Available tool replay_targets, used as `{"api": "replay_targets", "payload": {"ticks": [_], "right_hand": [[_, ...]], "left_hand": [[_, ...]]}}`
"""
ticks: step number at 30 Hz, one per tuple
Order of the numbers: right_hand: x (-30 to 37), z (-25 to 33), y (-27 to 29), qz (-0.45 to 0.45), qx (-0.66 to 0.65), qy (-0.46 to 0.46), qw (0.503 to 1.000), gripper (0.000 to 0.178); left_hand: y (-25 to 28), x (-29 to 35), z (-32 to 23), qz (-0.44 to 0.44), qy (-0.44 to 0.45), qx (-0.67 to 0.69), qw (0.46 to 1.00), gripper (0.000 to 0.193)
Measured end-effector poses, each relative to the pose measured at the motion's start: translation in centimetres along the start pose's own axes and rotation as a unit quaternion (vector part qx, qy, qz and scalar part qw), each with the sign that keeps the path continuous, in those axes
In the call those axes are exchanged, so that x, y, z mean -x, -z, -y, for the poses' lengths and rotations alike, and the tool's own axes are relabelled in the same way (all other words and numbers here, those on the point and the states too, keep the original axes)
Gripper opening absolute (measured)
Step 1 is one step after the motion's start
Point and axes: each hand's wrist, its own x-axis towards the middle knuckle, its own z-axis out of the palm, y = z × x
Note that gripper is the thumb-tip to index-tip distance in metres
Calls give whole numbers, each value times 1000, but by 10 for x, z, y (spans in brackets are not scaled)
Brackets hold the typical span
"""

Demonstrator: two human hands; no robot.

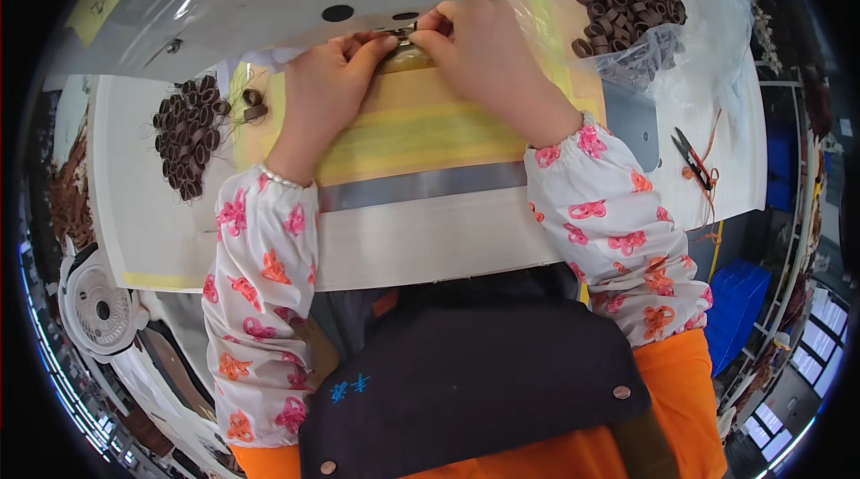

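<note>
Both my hands meet under the pale sewing machine [269,9], close to its small metal foot [405,35]. Thumb and fingers of my left hand [324,85] are pinched together just left of the foot. From the other side my right hand [488,54] pinches at the same spot. Whatever small piece lies between the fingertips is too hidden to name. Yellow tape [421,134] covers the tan work surface below my wrists. Left of my left hand lies a heap of small brown loops [188,143] with loose thread ends, and a couple of loops [254,106] sit apart from it.
A clear plastic bag [654,63] at the far right holds many more brown loops [627,4]. Scissors [693,158] lie on the white table [430,246] near its right edge, beside a brown cord. A white fan [100,309] stands off the left edge; a blue bin [736,309] is at right.
</note>
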Motion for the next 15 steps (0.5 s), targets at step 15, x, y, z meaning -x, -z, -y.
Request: {"api": "replay_targets", "payload": {"ticks": [15], "right_hand": [[-3,-13,20,-45,105,43,993,13]], "left_hand": [[4,30,-3,-49,-200,-73,976,29]]}}
